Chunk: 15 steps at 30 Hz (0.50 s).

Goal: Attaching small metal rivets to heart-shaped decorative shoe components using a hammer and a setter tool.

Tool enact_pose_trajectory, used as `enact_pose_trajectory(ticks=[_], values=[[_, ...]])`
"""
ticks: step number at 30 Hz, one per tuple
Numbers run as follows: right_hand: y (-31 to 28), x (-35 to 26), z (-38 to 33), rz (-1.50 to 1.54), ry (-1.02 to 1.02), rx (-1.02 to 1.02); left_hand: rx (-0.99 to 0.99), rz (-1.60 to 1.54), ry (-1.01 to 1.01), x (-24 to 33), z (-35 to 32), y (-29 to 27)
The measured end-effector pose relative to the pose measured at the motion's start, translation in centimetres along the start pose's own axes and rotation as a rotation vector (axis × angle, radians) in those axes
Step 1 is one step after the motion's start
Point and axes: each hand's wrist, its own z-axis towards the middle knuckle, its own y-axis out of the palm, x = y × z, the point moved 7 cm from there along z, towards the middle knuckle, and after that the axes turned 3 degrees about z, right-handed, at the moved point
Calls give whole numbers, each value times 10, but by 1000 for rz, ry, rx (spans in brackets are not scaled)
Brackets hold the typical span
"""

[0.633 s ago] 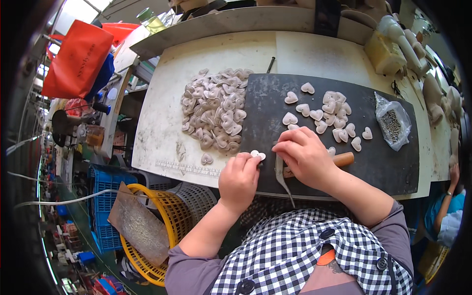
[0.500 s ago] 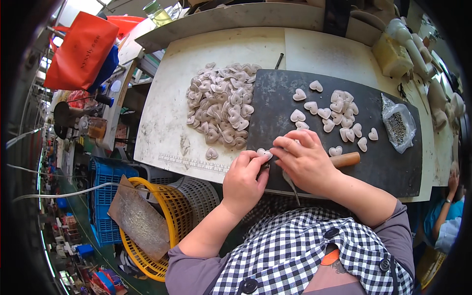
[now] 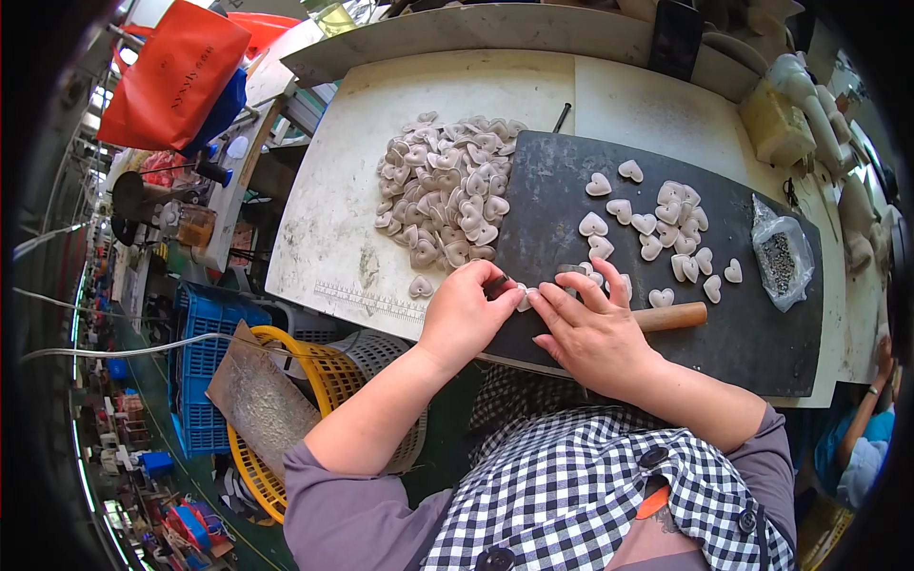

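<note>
Over the near-left part of the dark grey rectangular mat [image 3: 733,357], the left hand [image 3: 466,309] pinches a small dark piece [image 3: 496,284] (mostly hidden). A pale pinkish heart-shaped piece [image 3: 523,298] sits between both hands' fingertips; the right hand's [image 3: 602,333] fingers are partly spread, whether gripping it I cannot tell.

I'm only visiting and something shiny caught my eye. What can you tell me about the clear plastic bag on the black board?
The clear plastic bag looks thin, crinkled and glossy. It lies near the right end of the black board, its narrower end pointing away from the person. Many small grey, metallic-looking bits show in its middle, too small for their shape to be told. The nearest heart-shaped piece lies to its left, apart from it; only the board seems to touch it.
</note>
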Motion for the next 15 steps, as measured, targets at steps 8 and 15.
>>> enact_pose_trajectory(ticks=[8,15], values=[[3,-2,2,-63,-65,-16,-103,-97,-165,-9,9,5],[3,0,4,-7,-53,-26,-118,-84,-169,-10,12,7]])
